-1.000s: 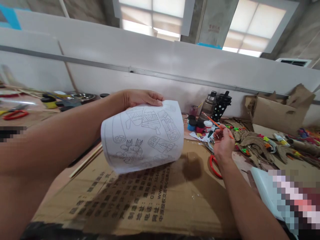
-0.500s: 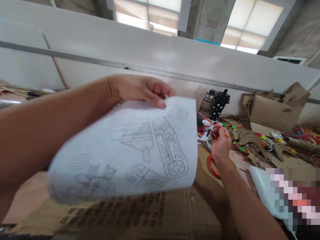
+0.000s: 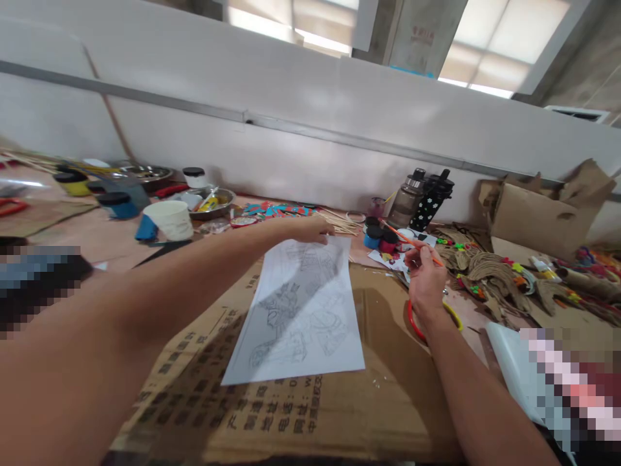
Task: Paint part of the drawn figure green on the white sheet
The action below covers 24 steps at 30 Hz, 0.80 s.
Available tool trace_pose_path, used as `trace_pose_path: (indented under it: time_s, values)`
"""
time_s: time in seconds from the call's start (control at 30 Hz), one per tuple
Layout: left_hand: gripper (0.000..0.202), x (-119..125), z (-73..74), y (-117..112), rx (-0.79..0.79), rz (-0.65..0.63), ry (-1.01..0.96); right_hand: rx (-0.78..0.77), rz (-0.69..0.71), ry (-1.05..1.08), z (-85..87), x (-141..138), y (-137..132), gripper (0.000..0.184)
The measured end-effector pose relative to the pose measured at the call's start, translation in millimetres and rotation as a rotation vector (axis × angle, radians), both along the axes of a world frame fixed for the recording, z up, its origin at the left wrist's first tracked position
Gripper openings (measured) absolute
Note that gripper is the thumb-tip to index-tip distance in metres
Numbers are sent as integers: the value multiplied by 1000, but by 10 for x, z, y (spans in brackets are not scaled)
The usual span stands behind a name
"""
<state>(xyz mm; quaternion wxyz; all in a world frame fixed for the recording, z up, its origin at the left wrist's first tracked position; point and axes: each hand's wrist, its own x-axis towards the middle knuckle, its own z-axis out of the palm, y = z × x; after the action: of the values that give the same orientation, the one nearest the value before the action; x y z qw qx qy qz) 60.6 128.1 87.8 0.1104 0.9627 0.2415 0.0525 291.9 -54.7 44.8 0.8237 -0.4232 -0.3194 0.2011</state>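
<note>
A white sheet of paper (image 3: 334,336) with pencil drawings lies over a printed cardboard sheet (image 3: 388,388). My left hand (image 3: 314,229) is at the paper's far edge, its fingers closed on it. My arm's shadow crosses the drawings. In my right hand (image 3: 427,275) a thin orange paintbrush (image 3: 405,237) is pinched, its tip pointing up and left towards the paint jars. Beneath my right wrist lie scissors with red and yellow handles (image 3: 455,315), partly hidden. A blue paint jar (image 3: 372,237) and a dark red one (image 3: 388,241) stand just beyond the brush.
Left of my arm stand a white cup (image 3: 169,220), several paint jars and a metal bowl (image 3: 224,200). Two bottles (image 3: 407,197) stand at the wall. Cardboard pieces with coloured bits (image 3: 495,265) cover the right side. A pale box-like object (image 3: 509,369) sits near right.
The paper, held up and curled before, has come down flat on the cardboard with a different set of drawings showing. My left hand has lowered. My right hand stays nearly still with the paintbrush.
</note>
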Motion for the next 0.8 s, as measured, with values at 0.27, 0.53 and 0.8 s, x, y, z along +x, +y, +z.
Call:
trace_pose_path:
  time_s: [0.27,0.53,0.8]
  values:
    - [30,-221,-342,-465,46,210,-219,-4,4,-20,-3,12,12,23]
    - [57,-492,-799,-1702,-20,-120,-120,-18,40,-36,-88,34,41,22]
    - [60,-331,-764,-1840,-43,-215,-104,-51,9,-67,-110,0,25,25]
